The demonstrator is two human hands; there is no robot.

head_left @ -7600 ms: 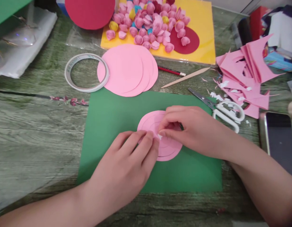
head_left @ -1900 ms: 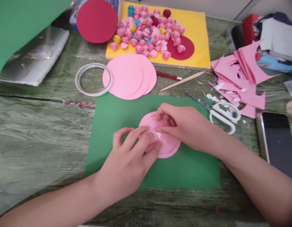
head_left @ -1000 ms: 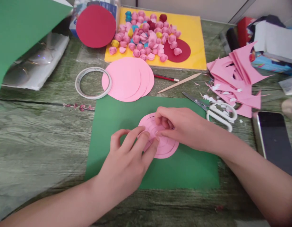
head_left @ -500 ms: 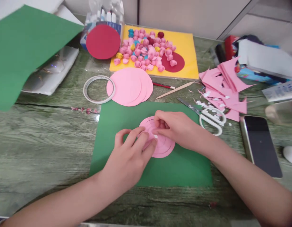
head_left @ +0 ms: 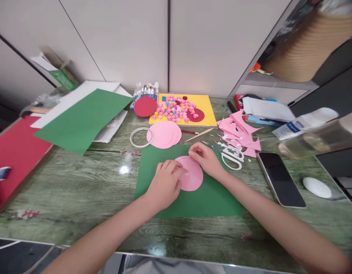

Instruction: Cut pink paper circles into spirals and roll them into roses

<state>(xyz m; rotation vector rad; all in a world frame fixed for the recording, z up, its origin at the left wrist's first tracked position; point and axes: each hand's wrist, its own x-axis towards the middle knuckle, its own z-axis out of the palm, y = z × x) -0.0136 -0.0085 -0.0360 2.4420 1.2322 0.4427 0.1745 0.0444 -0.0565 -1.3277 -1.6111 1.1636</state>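
A pink paper circle [head_left: 193, 177] lies on a green sheet [head_left: 216, 201] in front of me. My left hand [head_left: 167, 182] rests over the circle's left side, fingers apart and one fingertip touching its middle. A small pale spot shows by that fingertip. At the circle's upper right edge is my right hand [head_left: 203, 155], its thumb and forefinger pinched together. Whatever is in that pinch is too small to make out. Beyond the sheet lies a stack of pink circles [head_left: 161, 134], next to a roll of tape [head_left: 141, 137].
White-handled scissors [head_left: 232, 158], a wooden stick [head_left: 198, 135] and pink paper scraps [head_left: 240, 129] lie right of the sheet. A phone [head_left: 281, 179] sits farther right. Behind, a yellow pack [head_left: 208, 106] bears many small pink pieces. Green card [head_left: 87, 118] lies at the left.
The view has widened and tilted up, so everything looks smaller. My right hand has shifted from the circle's middle to its upper edge. Curved lines seen on the circle no longer show.
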